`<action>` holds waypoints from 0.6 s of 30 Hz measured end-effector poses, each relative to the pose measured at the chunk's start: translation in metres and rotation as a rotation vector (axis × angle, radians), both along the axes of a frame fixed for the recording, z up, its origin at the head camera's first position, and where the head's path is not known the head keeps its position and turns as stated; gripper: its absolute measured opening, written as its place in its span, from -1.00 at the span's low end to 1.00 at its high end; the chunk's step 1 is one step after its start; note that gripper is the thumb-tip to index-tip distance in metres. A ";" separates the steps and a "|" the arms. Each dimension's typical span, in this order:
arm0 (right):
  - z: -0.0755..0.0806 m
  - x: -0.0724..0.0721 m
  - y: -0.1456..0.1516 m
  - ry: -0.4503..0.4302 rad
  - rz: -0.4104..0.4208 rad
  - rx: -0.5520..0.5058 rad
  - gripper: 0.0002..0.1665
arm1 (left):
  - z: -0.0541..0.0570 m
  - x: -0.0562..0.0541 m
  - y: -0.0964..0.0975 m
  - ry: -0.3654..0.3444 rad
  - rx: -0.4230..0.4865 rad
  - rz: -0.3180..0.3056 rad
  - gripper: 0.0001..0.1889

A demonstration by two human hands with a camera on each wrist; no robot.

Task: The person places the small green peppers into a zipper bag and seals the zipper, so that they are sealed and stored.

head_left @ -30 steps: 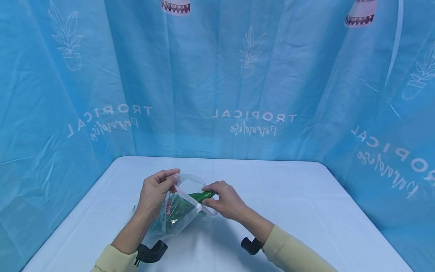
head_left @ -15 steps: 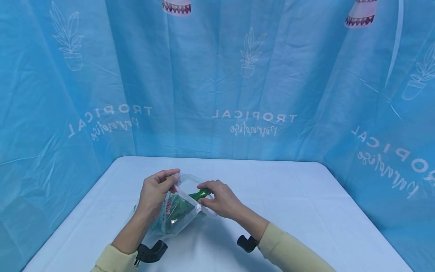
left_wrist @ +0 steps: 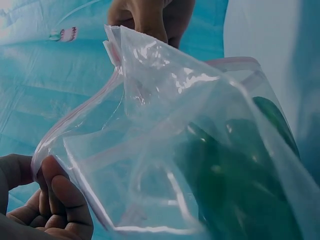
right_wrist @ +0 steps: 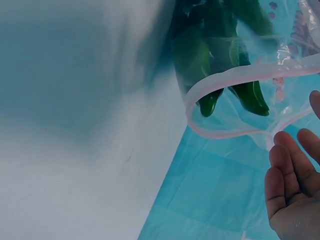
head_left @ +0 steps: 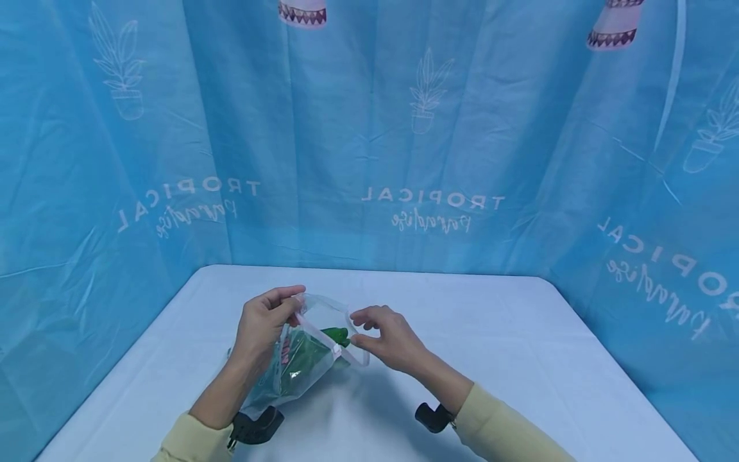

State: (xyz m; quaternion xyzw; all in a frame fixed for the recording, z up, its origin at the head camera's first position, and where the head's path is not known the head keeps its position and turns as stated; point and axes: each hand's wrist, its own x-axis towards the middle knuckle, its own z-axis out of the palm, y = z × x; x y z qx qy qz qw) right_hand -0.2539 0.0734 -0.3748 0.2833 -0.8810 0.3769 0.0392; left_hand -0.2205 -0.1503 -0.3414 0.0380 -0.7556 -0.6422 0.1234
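A clear zip bag (head_left: 310, 328) with a pale pink-tinged zip edge lies tilted on the table, its mouth spread toward the right. Inside are several long green peppers (right_wrist: 252, 97), their tips close to the opening in the right wrist view. My left hand (head_left: 261, 326) pinches the bag's upper edge between thumb and fingers, as the left wrist view also shows. Just outside the mouth, my right hand (head_left: 390, 339) has parted, relaxed fingers right at the rim and holds nothing. A small white slider (head_left: 337, 351) sits on the near zip edge.
The table (head_left: 491, 359) has a white top with rounded far corners. Blue printed curtains (head_left: 369, 141) hang behind it and on both sides. Dark wrist mounts (head_left: 258, 426) stick out from both forearms, low over the table.
My right hand pushed a pepper farther into the bag, let go of it and drew back to the right. The left hand keeps its pinch on the bag's edge.
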 end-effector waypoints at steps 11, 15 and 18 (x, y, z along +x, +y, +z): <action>-0.007 0.005 0.022 0.014 -0.051 -0.021 -0.60 | 0.000 0.000 0.002 -0.006 -0.006 -0.002 -0.70; -0.008 0.009 0.030 0.024 -0.066 -0.038 -0.62 | -0.003 -0.001 0.003 -0.017 -0.008 -0.003 -0.70; -0.008 0.012 0.036 0.033 -0.086 -0.047 -0.62 | -0.004 -0.002 0.004 -0.022 -0.010 -0.002 -0.69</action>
